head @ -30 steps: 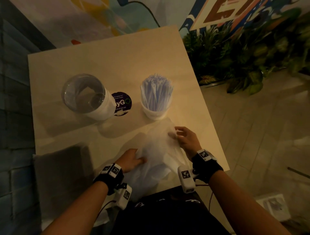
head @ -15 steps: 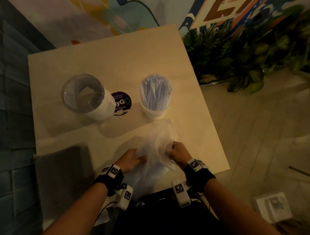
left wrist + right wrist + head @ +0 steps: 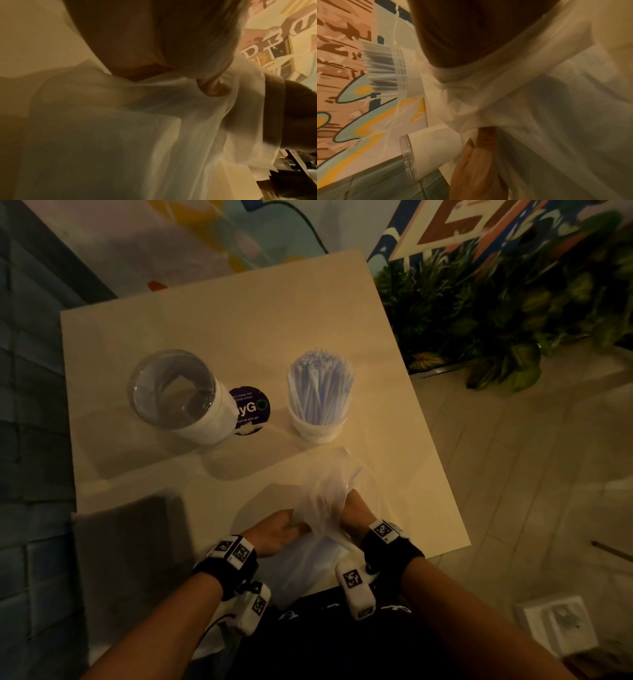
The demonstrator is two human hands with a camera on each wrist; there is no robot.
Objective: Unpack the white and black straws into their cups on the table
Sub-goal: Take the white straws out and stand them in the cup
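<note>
I have both hands on the thin translucent plastic bag (image 3: 329, 508) at the near edge of the desk (image 3: 239, 313). My left hand (image 3: 274, 530) sits on the bag's left side with its fingers curled into the film, pinching a fold; in the left wrist view the plastic bunches right under the thumb (image 3: 212, 88). My right hand (image 3: 354, 510) is on the bag's right side, just beside the left, fingers closed round a gathered ridge of the film that stands up between the two hands. In the right wrist view the bag (image 3: 539, 108) drapes over that hand and stretches down toward the left hand's fingers (image 3: 476, 162). The lower part of the bag hangs past the desk's near edge toward my lap. I cannot tell what is inside it; the film is cloudy and blurred.

Farther out on the desk, well apart from my hands, stand the two cups. The cup on the right (image 3: 317, 426) is packed with white straws (image 3: 320, 385) standing upright, and the top of the bag reaches up close to its base. The clear cup on the left (image 3: 178, 397), white round its lower part, holds no straws that I can see. Between the two cups a round dark sticker (image 3: 251, 410) lies flat on the desk, touching the left cup's base.
</note>
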